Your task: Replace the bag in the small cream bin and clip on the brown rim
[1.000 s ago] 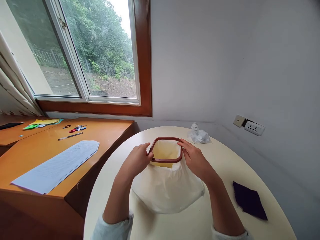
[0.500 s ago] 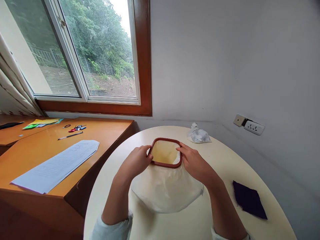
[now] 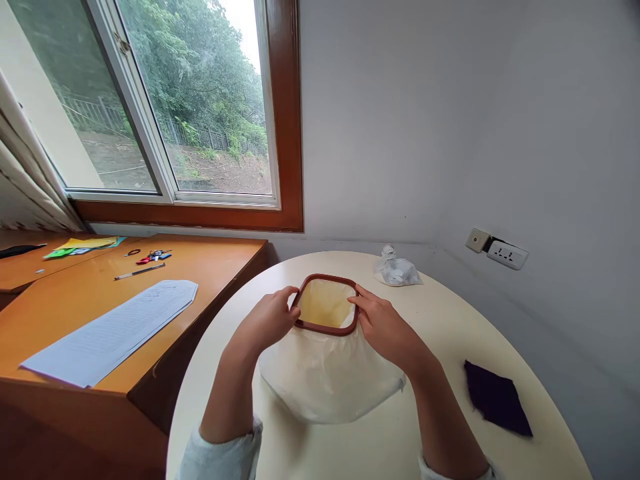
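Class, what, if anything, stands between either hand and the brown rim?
Nothing visible: the left hand and right hand touch opposite sides of the brown rim. The knotted bag and dark cloth lie apart from it.

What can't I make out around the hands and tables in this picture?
Head view:
Whatever lies outside below the brown rim: covered by the white bag.
Left hand: some fingers, hidden behind it.
Tied bag: contents, obscured by its plastic.
Paper sheets: writing, too small.
Round table: near edge, cut off by the bottom edge.

Daylit window in pale wall, orange-brown desk beside round cream table
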Motion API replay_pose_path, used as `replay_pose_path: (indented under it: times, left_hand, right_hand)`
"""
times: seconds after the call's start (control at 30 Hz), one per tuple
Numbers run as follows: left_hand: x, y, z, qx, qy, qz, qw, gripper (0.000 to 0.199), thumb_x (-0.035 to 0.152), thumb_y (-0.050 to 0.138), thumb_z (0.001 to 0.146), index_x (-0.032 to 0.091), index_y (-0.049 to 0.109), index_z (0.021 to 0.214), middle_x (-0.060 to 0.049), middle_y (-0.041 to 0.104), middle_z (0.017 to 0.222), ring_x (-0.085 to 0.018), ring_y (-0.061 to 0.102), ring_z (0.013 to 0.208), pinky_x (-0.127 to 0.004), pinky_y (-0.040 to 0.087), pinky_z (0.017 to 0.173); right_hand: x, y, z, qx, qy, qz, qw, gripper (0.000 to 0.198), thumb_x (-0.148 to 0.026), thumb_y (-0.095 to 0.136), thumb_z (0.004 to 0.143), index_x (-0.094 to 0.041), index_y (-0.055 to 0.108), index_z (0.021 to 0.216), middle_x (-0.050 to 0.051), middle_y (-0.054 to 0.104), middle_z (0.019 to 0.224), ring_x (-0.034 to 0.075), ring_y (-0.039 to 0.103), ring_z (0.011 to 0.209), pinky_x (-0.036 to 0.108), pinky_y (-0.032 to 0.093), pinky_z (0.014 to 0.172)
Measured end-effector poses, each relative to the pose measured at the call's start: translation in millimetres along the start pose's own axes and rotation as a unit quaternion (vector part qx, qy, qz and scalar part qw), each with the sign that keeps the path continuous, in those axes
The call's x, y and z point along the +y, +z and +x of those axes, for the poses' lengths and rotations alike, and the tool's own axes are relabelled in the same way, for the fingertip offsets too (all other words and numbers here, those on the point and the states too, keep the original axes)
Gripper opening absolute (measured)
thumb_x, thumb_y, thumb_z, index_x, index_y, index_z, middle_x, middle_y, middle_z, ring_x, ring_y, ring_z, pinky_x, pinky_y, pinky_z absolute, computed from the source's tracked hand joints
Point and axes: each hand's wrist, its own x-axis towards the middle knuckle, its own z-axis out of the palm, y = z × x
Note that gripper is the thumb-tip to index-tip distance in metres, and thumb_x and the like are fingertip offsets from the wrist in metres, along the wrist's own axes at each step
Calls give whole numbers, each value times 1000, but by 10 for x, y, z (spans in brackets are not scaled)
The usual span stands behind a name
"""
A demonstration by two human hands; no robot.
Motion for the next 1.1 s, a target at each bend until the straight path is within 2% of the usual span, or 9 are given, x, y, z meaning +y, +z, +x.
replay_pose_path:
  times: [0.27,0.37,0.47,0.63,0.83,0.97,1.1]
  left_hand:
    - [9,-7,6,8,-9,-18,1000,45,29,40,74,21,50,118,-6,64,83,-18,60,62,-25,42,52]
    - [19,-3,2,-7,-18,-36,999,47,27,40,75,21,47,120,-6,64,84,-16,58,54,-25,42,50]
    - [31,-4,-1,-14,-22,-42,999,47,24,39,75,20,46,121,-6,64,84,-13,55,48,-24,42,48]
    - [33,-7,10,-9,-24,-26,999,47,24,39,75,22,48,122,-6,63,81,-13,52,49,-22,38,42]
    - [38,6,11,-14,-37,-28,999,46,25,39,75,23,48,120,-3,60,71,-14,51,50,-21,34,39]
    - [20,24,27,7,-23,-18,1000,47,22,40,72,21,52,118,-2,60,69,-13,51,49,-21,34,41]
    - [-6,34,41,28,6,8,1000,50,20,41,70,20,54,119,-1,60,65,-13,51,50,-22,34,45]
  right_hand:
    - [-32,-3,-23,-15,5,2,1000,41,-14,30,85,-20,55,117,7,33,141,23,42,122,36,42,92]
    - [-36,0,-29,-20,10,0,1000,41,-16,30,86,-21,52,120,8,24,145,23,33,128,37,37,98]
    - [-30,2,-28,-32,28,-8,999,45,-18,31,86,-20,43,129,8,13,148,24,20,134,41,30,103]
    - [-19,-2,-17,-71,62,-2,996,49,-21,28,87,-23,32,136,7,18,148,25,25,132,43,31,101]
    - [-43,-15,9,-51,52,4,997,49,-19,27,86,-19,36,134,8,23,146,21,27,131,36,34,100]
    - [-49,7,19,-33,53,0,998,49,-16,24,85,-23,39,131,4,27,144,21,29,130,36,35,99]
    - [-34,49,18,-13,52,-30,998,53,-14,28,83,-23,31,135,5,21,146,23,24,132,41,31,102]
